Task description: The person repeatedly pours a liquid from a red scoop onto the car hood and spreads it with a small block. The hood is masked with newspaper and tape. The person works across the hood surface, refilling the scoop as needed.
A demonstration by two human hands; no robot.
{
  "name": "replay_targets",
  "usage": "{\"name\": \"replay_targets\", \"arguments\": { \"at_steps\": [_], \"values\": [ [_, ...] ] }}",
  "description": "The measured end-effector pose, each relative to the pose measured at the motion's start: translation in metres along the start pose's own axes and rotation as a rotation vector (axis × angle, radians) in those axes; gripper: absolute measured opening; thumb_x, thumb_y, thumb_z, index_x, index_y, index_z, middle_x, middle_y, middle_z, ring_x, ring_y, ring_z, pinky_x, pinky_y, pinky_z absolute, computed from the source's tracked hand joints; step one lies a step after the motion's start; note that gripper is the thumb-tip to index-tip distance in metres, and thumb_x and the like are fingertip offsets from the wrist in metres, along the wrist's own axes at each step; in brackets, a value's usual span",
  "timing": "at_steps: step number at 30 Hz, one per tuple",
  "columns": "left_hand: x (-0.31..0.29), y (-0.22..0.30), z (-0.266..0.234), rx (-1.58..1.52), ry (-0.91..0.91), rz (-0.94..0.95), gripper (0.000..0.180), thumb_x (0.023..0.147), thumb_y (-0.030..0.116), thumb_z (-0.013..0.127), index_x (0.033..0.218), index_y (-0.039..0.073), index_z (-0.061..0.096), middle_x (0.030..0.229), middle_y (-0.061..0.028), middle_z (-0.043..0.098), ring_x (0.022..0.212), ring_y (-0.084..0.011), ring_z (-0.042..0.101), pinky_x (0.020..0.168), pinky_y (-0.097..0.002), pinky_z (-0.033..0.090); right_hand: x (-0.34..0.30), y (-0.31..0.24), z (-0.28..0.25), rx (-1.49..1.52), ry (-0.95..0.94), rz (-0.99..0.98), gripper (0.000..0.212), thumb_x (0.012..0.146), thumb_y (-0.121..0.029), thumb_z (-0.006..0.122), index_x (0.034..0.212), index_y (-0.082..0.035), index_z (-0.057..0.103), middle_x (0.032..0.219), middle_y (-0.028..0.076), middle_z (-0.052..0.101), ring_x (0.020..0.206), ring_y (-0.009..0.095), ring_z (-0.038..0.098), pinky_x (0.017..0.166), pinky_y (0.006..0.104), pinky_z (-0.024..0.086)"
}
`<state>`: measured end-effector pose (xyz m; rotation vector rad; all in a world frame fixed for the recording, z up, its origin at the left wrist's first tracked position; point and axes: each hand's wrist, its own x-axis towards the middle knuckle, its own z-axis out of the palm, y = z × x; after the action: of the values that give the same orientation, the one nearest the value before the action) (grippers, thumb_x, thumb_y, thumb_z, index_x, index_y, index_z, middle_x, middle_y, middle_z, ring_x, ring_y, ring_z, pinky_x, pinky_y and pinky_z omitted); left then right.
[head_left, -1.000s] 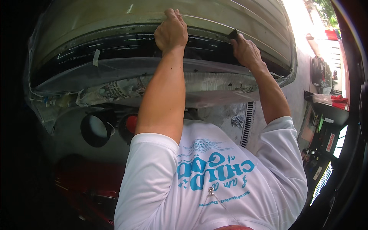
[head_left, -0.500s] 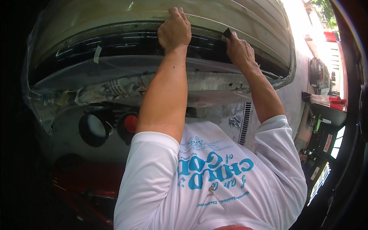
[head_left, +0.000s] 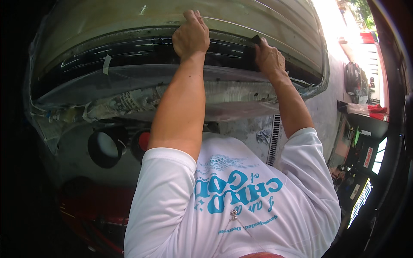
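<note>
A large curved car body panel (head_left: 129,21), dull beige-grey with a dark glossy band beneath, fills the upper view. My left hand (head_left: 191,36) rests on the panel's top edge, fingers curled over it. My right hand (head_left: 269,56) presses a small dark block (head_left: 254,39), like a sanding pad, against the panel's ridge to the right. Clear plastic sheeting and newspaper masking (head_left: 129,101) run under the dark band, held with a strip of tape (head_left: 106,63). My white printed shirt fills the lower middle.
A black round container (head_left: 104,148) and a red-capped one (head_left: 142,141) sit on the ground at lower left. A floor drain grate (head_left: 274,139) lies near my right arm. Dark tyres (head_left: 353,79) and red items (head_left: 373,112) stand at the right.
My right hand with the dark block has slid a little left along the panel's ridge. My left hand has stayed on the top edge.
</note>
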<state>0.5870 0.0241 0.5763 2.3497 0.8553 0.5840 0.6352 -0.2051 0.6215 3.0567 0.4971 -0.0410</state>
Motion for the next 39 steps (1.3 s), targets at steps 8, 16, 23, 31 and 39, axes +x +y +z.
{"name": "replay_targets", "arguments": {
  "at_steps": [8, 16, 23, 31, 39],
  "values": [
    [0.003, 0.004, -0.002, 0.003, 0.045, 0.027, 0.033, 0.113, 0.037, 0.039, 0.106, 0.007, 0.051, 0.074, -0.0194, 0.074, 0.072, -0.0399, 0.075, 0.068, -0.0501, 0.059, -0.001, 0.004, -0.019, 0.038, 0.002, -0.022, 0.036, 0.107, -0.035, 0.051, 0.129, -0.007, 0.059, 0.100, 0.032, 0.073, 0.100, 0.049, 0.071, 0.089, 0.0585, 0.056],
    [0.003, 0.000, 0.004, -0.008, 0.089, 0.035, 0.034, 0.113, 0.037, 0.038, 0.107, 0.007, 0.051, 0.073, -0.0189, 0.074, 0.068, -0.0392, 0.074, 0.063, -0.0495, 0.059, 0.008, 0.024, -0.010, -0.027, -0.053, 0.007, 0.034, 0.106, -0.035, 0.053, 0.126, -0.008, 0.059, 0.104, 0.027, 0.075, 0.104, 0.049, 0.070, 0.091, 0.0587, 0.055],
    [0.002, -0.002, 0.004, -0.003, 0.084, 0.028, 0.033, 0.113, 0.036, 0.040, 0.108, 0.007, 0.052, 0.073, -0.0180, 0.074, 0.069, -0.0399, 0.074, 0.066, -0.0500, 0.059, 0.009, -0.019, -0.029, 0.007, -0.087, -0.050, 0.039, 0.103, -0.040, 0.055, 0.117, -0.006, 0.067, 0.106, 0.027, 0.074, 0.106, 0.046, 0.070, 0.094, 0.0550, 0.055],
    [0.002, -0.001, 0.003, -0.080, 0.031, -0.017, 0.037, 0.113, 0.042, 0.037, 0.116, 0.010, 0.056, 0.082, -0.0191, 0.076, 0.077, -0.0447, 0.074, 0.069, -0.0545, 0.058, 0.024, 0.031, -0.015, -0.122, -0.005, -0.061, 0.038, 0.100, -0.040, 0.058, 0.115, -0.008, 0.073, 0.109, 0.021, 0.076, 0.106, 0.041, 0.072, 0.093, 0.0532, 0.056],
    [0.003, 0.002, 0.000, -0.072, -0.007, -0.043, 0.038, 0.113, 0.042, 0.037, 0.116, 0.010, 0.056, 0.085, -0.0193, 0.076, 0.077, -0.0442, 0.074, 0.069, -0.0548, 0.058, 0.022, 0.007, -0.017, -0.048, -0.046, -0.198, 0.030, 0.098, -0.034, 0.061, 0.104, -0.006, 0.069, 0.099, 0.023, 0.074, 0.098, 0.044, 0.071, 0.086, 0.0558, 0.056]
  ]
}}
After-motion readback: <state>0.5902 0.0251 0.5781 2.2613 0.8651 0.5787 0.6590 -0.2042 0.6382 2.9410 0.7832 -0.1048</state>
